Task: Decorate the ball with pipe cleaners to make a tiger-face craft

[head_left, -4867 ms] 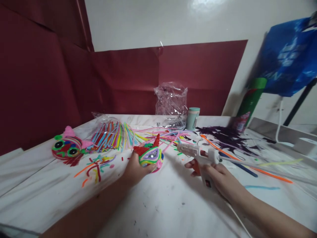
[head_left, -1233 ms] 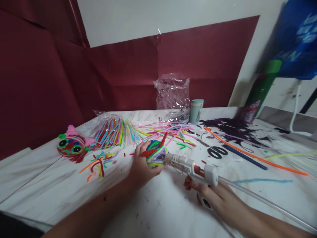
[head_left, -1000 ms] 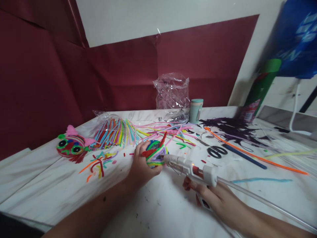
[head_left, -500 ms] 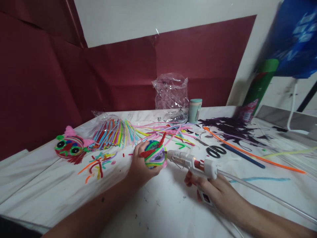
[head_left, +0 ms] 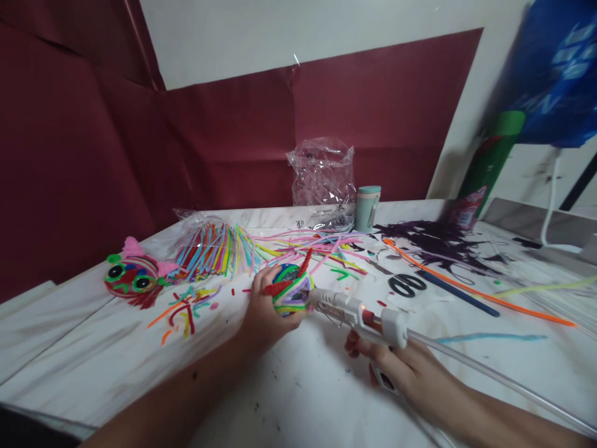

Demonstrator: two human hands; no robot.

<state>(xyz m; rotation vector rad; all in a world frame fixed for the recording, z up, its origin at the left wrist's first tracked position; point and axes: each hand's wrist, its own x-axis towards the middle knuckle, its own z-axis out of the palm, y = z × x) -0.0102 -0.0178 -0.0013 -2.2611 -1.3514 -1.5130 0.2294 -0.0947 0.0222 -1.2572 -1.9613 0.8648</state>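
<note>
My left hand (head_left: 265, 302) is wrapped round a ball (head_left: 288, 292) covered in coloured pipe cleaners, with red pointed pieces sticking out of it. In my right hand (head_left: 392, 367) is a white hot glue gun (head_left: 345, 310), gripped by its handle. The gun's nozzle meets the right side of the ball, at the dark patch inside a purple outline; whether it touches cannot be made out. A long clear glue stick (head_left: 494, 376) runs out of the gun's back toward the lower right. A small light glows on the gun's body.
A finished-looking pipe-cleaner head with big eyes (head_left: 133, 274) lies left, near cut pipe-cleaner bits (head_left: 186, 308). Bundled pipe cleaners (head_left: 219, 249) lie behind. Further right are black-handled scissors (head_left: 407, 285), a cup (head_left: 368, 208), purple strips (head_left: 429, 242) and an orange pipe cleaner (head_left: 480, 287).
The glue gun's nozzle has shifted slightly left and down against the ball, and my right hand has dipped a little. My left hand and the ball have barely moved.
</note>
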